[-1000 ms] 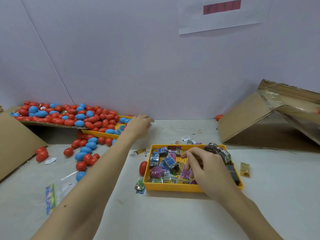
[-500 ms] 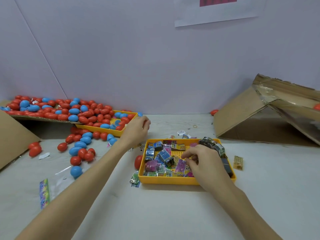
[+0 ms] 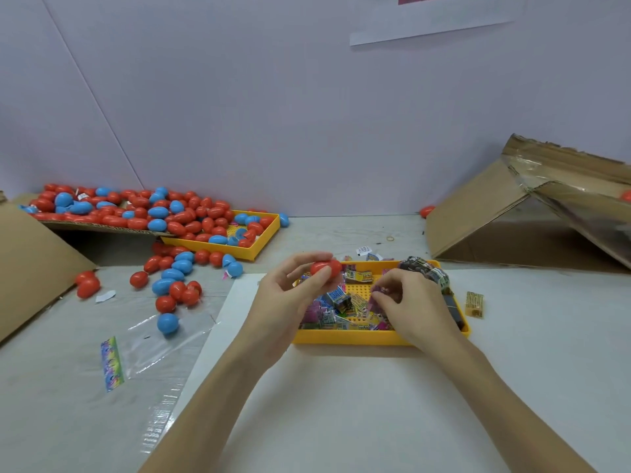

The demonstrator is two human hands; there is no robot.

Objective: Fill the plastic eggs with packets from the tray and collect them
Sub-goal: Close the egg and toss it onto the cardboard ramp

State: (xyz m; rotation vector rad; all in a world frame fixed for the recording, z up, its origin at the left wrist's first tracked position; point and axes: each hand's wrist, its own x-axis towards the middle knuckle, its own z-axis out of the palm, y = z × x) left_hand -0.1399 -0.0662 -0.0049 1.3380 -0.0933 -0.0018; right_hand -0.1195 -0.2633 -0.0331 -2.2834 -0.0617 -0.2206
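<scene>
A yellow tray (image 3: pixel 358 337) of small colourful packets (image 3: pixel 336 299) sits in the middle of the table. My left hand (image 3: pixel 290 295) holds a closed red egg (image 3: pixel 326 269) above the tray's left end. My right hand (image 3: pixel 409 305) is over the tray's right half, its fingertips pinching a pink packet (image 3: pixel 377 295). A heap of red and blue eggs (image 3: pixel 143 213) lies at the far left, spilling over a second yellow tray (image 3: pixel 259 245) and onto the table.
Tilted cardboard boxes stand at the left (image 3: pixel 27 264) and the right (image 3: pixel 532 213). A clear plastic bag (image 3: pixel 150 346) lies at the front left. A loose packet (image 3: pixel 474 303) rests right of the tray. The wall is close behind.
My left hand came back from the egg pile to the packet tray, now carrying a red egg. My right hand stayed in the tray and closed on a pink packet.
</scene>
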